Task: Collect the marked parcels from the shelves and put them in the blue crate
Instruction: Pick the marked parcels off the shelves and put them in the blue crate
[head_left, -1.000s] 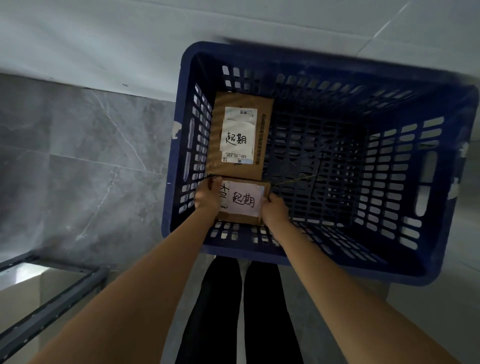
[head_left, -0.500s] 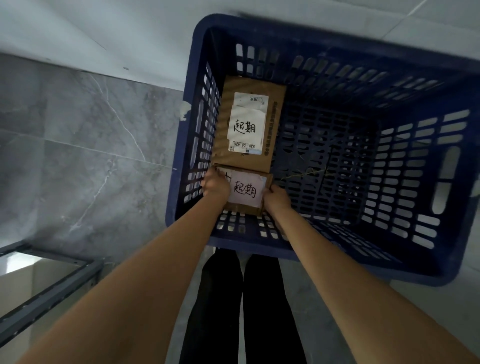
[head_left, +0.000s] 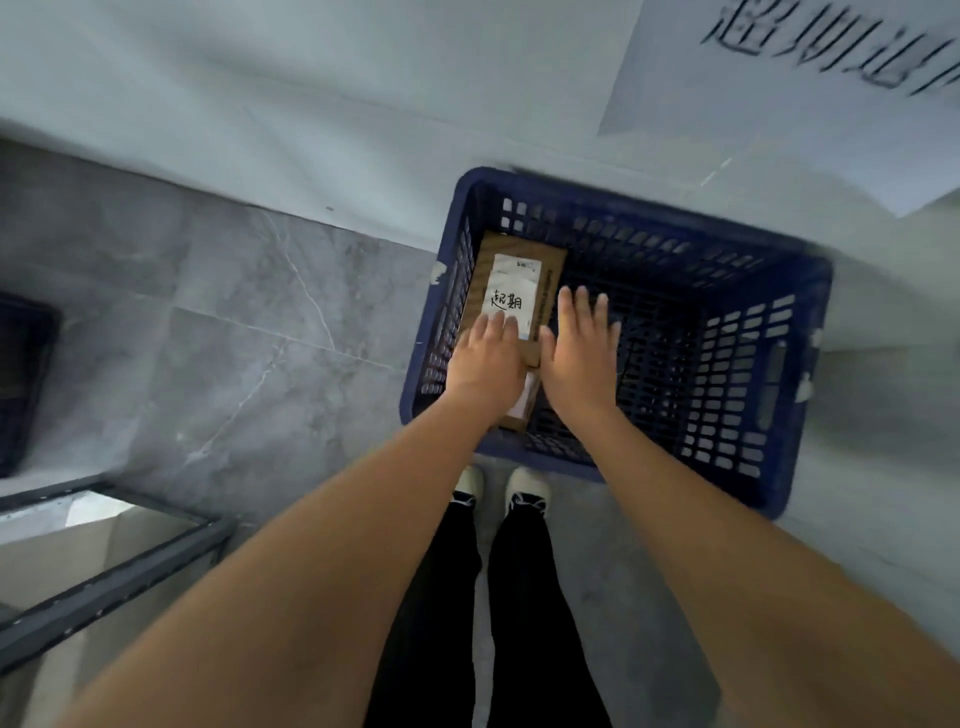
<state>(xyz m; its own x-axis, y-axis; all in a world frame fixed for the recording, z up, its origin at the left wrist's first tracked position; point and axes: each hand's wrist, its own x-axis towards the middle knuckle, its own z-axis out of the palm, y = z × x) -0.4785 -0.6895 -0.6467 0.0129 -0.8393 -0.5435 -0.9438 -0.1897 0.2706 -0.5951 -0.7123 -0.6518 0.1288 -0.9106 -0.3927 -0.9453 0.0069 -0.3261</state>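
Head view looks straight down into the blue crate (head_left: 800, 291), which stands on the floor (head_left: 208, 338) against the wall, the person's shoes just short of its near rim. Two marked parcels lie end to end along the crate's left wall: the far parcel (head_left: 550, 270) with its white handwritten label facing up, its long axis running from the near rim toward the far rim, and the near parcel (head_left: 522, 410), mostly hidden under the left hand (head_left: 485, 364), only a brown edge and a strip of label showing. Both hands hover over the crate's near-left corner with fingers spread and straight, gripping nothing; whether the left fingertips touch the far parcel's label cannot be told. The right hand (head_left: 582, 358) sits just right of the parcels, above bare crate floor. Both parcels appear set down, so the next move is likely back toward the shelves. A dark metal shelf frame (head_left: 119, 571) lies off the person's left side, nearer the left arm, well apart from the crate. The rest of the crate bottom holds room for more.
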